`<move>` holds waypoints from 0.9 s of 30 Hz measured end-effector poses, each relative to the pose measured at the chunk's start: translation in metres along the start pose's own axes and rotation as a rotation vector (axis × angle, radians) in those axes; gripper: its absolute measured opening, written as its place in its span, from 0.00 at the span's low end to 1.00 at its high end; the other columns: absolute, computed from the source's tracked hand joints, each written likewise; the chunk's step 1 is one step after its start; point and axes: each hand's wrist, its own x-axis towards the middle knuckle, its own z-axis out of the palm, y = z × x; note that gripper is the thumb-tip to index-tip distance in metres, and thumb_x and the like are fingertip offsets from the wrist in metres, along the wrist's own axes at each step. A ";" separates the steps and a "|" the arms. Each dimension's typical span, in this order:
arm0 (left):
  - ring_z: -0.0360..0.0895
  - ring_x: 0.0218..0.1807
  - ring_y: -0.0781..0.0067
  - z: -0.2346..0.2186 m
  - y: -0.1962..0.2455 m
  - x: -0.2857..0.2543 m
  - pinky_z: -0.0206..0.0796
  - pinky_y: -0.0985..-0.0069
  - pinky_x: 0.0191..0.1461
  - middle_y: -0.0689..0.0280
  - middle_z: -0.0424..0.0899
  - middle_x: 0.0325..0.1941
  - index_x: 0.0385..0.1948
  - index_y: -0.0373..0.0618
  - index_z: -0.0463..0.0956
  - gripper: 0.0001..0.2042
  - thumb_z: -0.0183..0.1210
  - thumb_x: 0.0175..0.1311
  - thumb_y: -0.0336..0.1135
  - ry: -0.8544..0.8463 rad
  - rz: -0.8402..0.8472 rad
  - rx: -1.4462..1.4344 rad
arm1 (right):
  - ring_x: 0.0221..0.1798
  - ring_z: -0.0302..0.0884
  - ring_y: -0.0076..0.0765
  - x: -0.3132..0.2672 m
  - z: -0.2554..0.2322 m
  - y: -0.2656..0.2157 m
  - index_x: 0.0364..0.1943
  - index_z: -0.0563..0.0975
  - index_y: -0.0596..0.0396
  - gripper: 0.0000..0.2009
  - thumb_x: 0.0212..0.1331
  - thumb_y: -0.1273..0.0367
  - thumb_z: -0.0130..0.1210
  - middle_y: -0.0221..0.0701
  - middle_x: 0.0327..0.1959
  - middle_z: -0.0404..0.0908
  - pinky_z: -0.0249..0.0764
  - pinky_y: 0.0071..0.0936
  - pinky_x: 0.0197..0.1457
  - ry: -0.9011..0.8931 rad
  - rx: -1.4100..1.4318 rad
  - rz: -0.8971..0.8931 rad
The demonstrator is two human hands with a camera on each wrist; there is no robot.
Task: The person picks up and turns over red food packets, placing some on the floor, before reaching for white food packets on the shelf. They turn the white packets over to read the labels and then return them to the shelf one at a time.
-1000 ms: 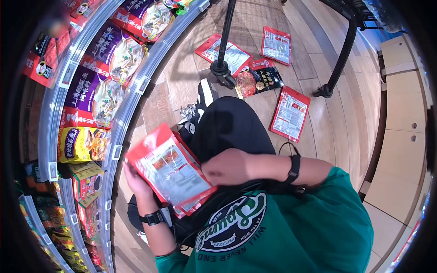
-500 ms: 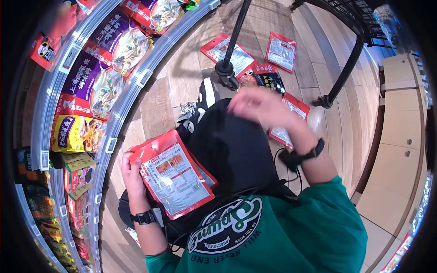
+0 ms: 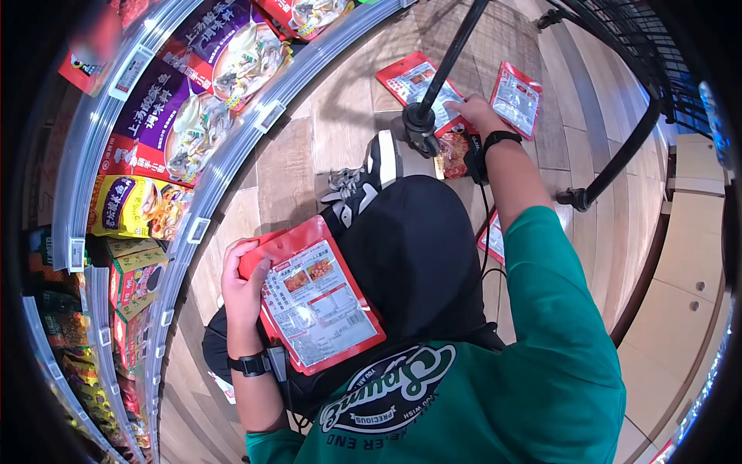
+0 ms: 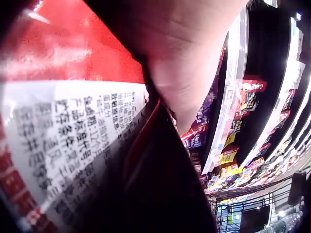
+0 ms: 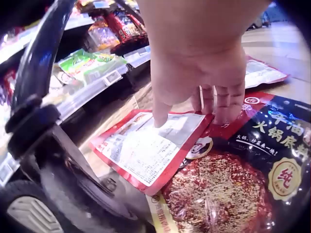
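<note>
My left hand [image 3: 241, 286] grips red food pouches with white printed backs, the top pouch [image 3: 321, 301] lying over my lap with my thumb on its edge. In the left wrist view, close print fills the pouch's white panel [image 4: 63, 131]. My right hand [image 3: 475, 112] reaches down to the floor beside the cart leg. Its thumb touches the white back of another red pouch [image 5: 146, 150], while the other fingers point down by that pouch's edge. Partly under this pouch lies a black and red hot pot base packet [image 5: 218, 189], face up.
Another red pouch [image 3: 516, 99] lies on the floor beyond my right hand, and one [image 3: 495, 238] is partly hidden by my right arm. A wheeled black cart's leg [image 3: 444, 58] stands close by. Shelves with seasoning packets [image 3: 166, 116] curve along the left; cabinets [image 3: 688, 255] line the right.
My right hand has left the pouches on my lap and moved forward to the floor, reaching a red pouch by the cart leg. My left hand still holds its pouches.
</note>
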 end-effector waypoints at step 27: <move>0.69 0.55 0.68 0.001 -0.005 0.005 0.57 0.72 0.63 0.61 0.71 0.52 0.42 0.37 0.72 0.12 0.60 0.58 0.28 -0.050 -0.004 0.002 | 0.46 0.80 0.48 0.005 0.006 0.030 0.45 0.77 0.63 0.18 0.60 0.61 0.49 0.49 0.41 0.82 0.75 0.38 0.48 0.374 -0.141 -0.393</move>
